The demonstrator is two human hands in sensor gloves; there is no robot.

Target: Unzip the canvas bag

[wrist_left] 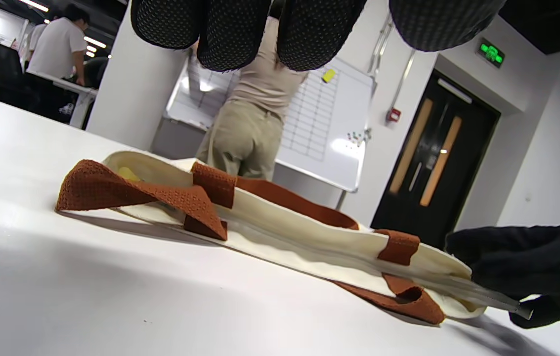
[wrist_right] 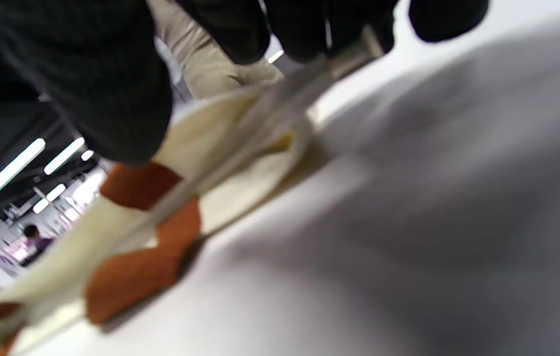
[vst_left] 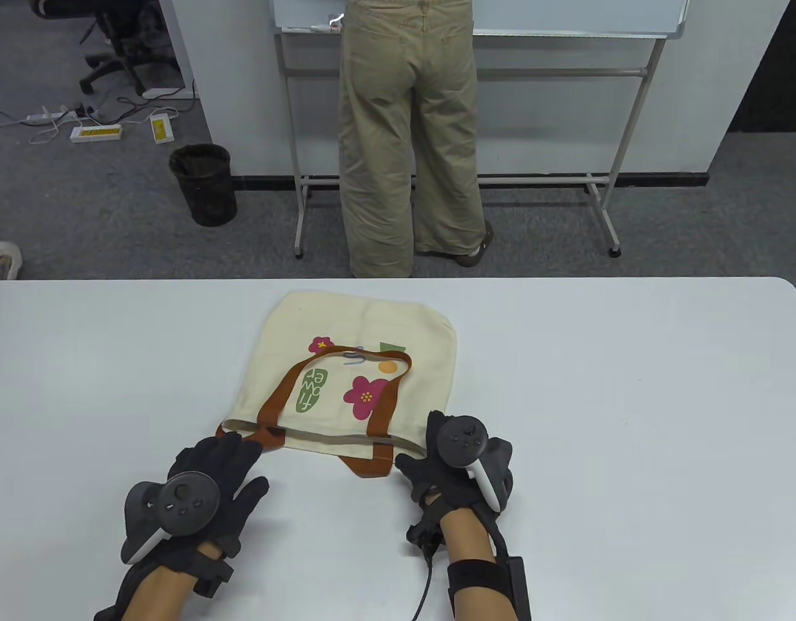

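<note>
1. Right hand (vst_left: pixel 459 469) was pinched down on the zipper end (wrist_left: pixel 519 309) at the near right corner of the bag (vst_left: pixel 352 375). In the left wrist view you could see its fingers (wrist_left: pixel 522 257) closed on that little tab sticking out past the corner.
2. Left hand (vst_left: pixel 207 482) was flat and spread out on the table (vst_left: pixel 630 388), fingers apart, fingertips right at the near left corner of the bag where a brown strap (wrist_left: pixel 126 190) folds over. Couldn't tell if it was actually touching the strap or just next to it. Not gripping anything.
3. The bag lay flat mid-table, flower print up, its zipped mouth along the near edge, running between the two hands. One strap looped over the print, the other was bunched under the near edge.
4. Right wrist view was super blurry, just dark fingers (wrist_right: pixel 111 99) over the cream edge of the bag. Couldn't make out the zipper pull itself, or how much of the zip was undone.
</note>
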